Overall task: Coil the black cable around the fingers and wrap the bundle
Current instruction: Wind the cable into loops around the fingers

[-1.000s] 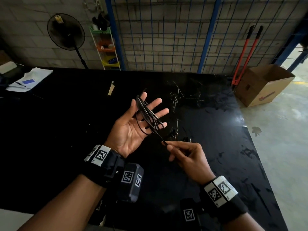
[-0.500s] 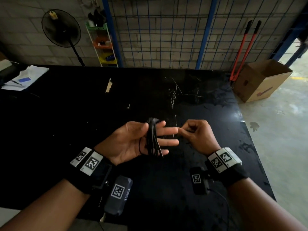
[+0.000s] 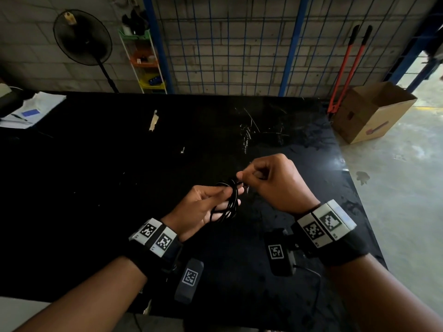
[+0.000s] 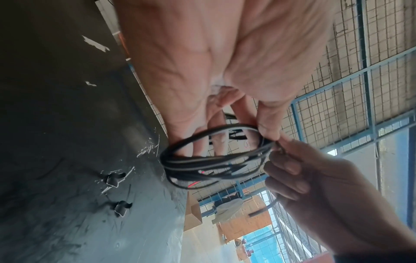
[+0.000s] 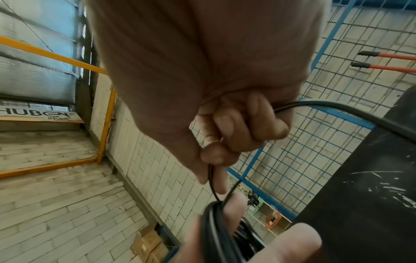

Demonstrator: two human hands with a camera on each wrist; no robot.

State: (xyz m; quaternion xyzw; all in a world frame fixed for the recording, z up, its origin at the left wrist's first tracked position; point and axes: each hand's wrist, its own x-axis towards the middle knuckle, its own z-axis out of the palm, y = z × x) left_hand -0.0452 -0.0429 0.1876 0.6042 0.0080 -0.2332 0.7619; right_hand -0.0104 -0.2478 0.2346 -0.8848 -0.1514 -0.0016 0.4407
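Several black cable (image 3: 229, 202) loops circle the left hand (image 3: 203, 209); right hand (image 3: 275, 183) grip pinches its end.

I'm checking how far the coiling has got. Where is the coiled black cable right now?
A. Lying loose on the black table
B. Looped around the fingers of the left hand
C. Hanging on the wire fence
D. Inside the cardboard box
B: the cable loops around the left hand fingers, thumb pressing it, while the right hand pinches its free end beside the coil, above the table.
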